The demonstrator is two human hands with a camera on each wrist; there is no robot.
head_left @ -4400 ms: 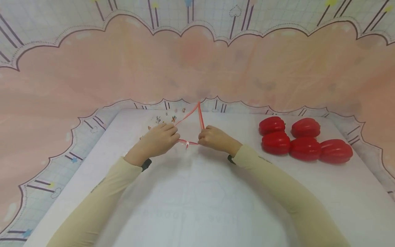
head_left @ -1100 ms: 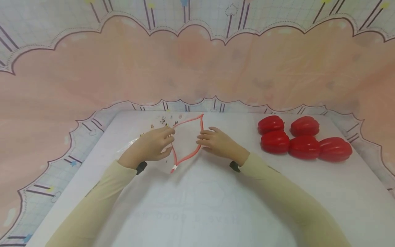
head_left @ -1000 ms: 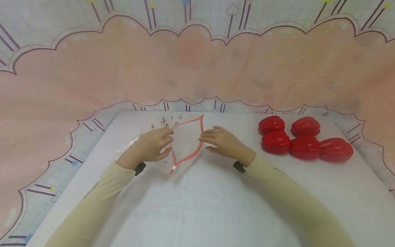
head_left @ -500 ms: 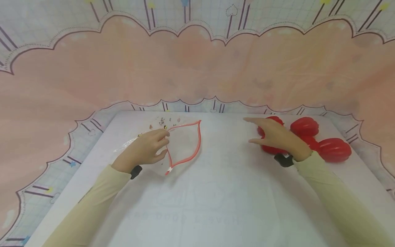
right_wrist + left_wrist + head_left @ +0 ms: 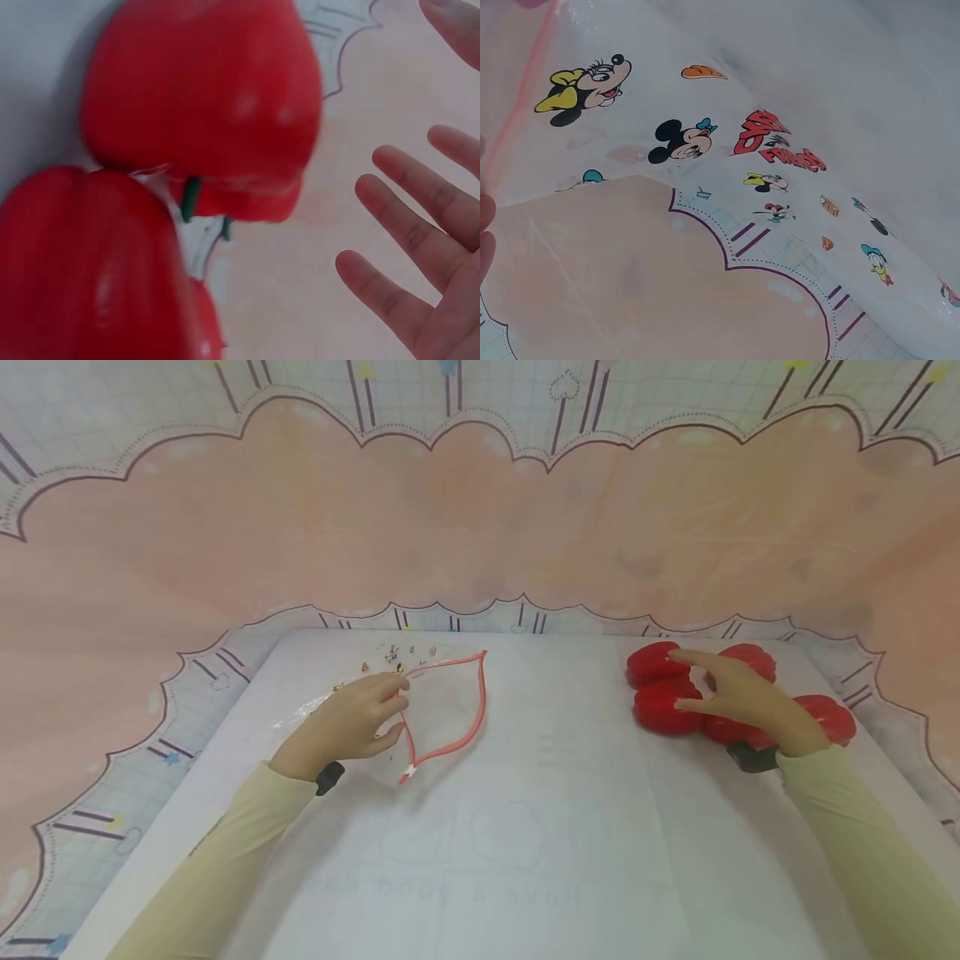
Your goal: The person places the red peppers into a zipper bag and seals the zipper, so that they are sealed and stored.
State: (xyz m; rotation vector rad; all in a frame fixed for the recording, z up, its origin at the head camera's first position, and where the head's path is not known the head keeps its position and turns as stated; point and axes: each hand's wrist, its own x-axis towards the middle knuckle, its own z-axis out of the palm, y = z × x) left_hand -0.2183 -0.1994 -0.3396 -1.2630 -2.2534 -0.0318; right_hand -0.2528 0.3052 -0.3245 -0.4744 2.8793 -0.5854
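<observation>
On the white bench [image 5: 525, 793] before peach, scallop-printed cloth [image 5: 465, 527], the left hand [image 5: 337, 722] touched a clear, red-rimmed plastic bag [image 5: 705, 142], grip unclear; the right hand [image 5: 738, 693] spread above 5 glossy red bell peppers [image 5: 663, 707].

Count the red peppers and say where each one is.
5, grouped at right: back-left pepper, front-left pepper, back-right pepper, front-middle pepper and front-right pepper. The right hand and wrist partly hide the last three.

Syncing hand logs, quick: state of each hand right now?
Left hand: holding the bag by its rim.
Right hand: open, near the red peppers, holding nothing.
</observation>
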